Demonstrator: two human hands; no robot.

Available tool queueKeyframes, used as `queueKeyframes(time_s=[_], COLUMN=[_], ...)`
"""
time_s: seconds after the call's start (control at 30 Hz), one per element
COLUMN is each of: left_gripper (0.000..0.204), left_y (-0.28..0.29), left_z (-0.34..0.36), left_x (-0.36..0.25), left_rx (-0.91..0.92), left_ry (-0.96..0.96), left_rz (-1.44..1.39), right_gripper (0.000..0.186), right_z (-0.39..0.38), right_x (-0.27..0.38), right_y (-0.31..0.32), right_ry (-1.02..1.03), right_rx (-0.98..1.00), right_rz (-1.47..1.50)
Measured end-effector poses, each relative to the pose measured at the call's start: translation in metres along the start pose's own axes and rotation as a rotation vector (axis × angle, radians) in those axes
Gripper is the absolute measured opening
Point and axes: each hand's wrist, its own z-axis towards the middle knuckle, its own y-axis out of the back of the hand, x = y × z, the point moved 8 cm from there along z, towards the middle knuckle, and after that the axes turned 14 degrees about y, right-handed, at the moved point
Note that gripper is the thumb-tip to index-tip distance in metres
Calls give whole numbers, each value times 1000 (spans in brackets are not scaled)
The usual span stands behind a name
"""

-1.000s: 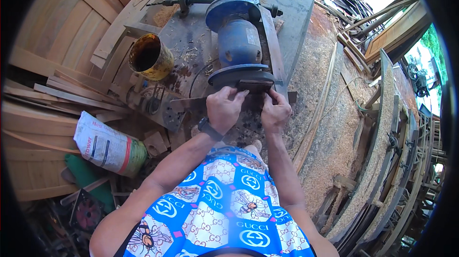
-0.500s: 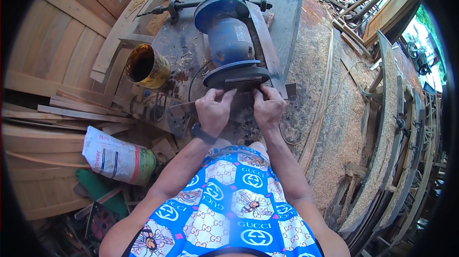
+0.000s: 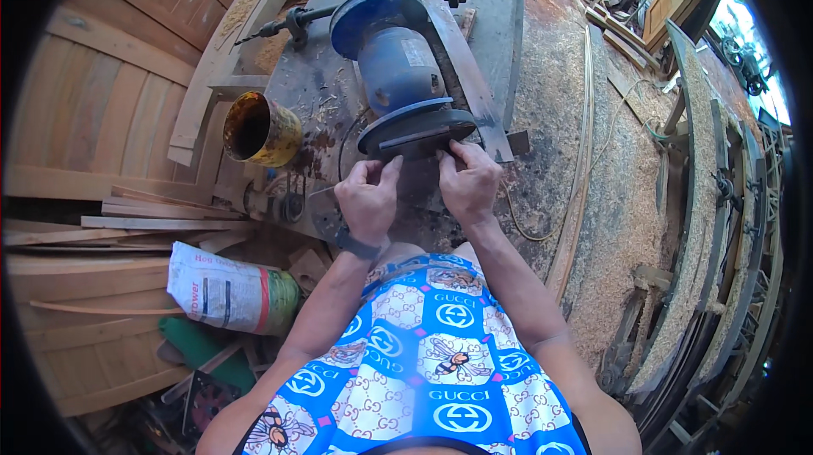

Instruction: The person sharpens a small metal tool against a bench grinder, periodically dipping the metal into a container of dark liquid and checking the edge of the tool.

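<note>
A blue bench grinder [image 3: 398,69] stands on the workbench in front of me. At its near end is a dark grinding wheel [image 3: 369,141] with a blue rim. Across the wheel's near face lies a narrow, dark, flat blade [image 3: 415,141], slightly tilted with its right end higher. My left hand [image 3: 369,201] pinches near the blade's left part, thumb and forefinger forward, other fingers curled. My right hand [image 3: 471,182] pinches it near the right end. Both hands are closed, the fingertips partly hiding the blade's near edge. Whether the wheel spins I cannot tell.
A yellow, stained can [image 3: 286,135] stands left of the grinder. A long flat metal bar [image 3: 470,74] runs along the grinder's right side. Wooden panels [image 3: 110,99] and a white sack [image 3: 224,290] are on the left. Sawdust [image 3: 627,218] covers the floor at right.
The blade has slid a little left across the wheel and tilted, with both hands moving along with it. The whole view has shifted slightly.
</note>
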Motion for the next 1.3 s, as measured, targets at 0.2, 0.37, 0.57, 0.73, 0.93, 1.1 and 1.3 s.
queueKeyframes(time_s=[0.2,0.37,0.57,0.73,0.93,1.1,1.3], left_gripper=[38,38,37,36,36,34,33], left_y=[5,7,12,13,17,19,23], left_z=[0,1,1,4,5,7,7], left_x=[-3,0,5,14,20,31,31], left_rx=[4,9,7,20,22,36,37], left_ry=[0,2,11,33,36,64,59], left_rz=[18,38,45,29,19,-5,-8], right_gripper=[17,17,17,17,16,16,15], right_z=[1,1,0,0,-1,-3,-3], right_x=[7,12,19,23,30,32,38], right_y=[-1,-1,-7,-9,-13,-17,-20], right_ry=[31,50,89,114,134,154,159], right_rx=[-13,-34,-11,-13,-3,-2,1], right_rz=[-15,14,12,13,3,15,16])
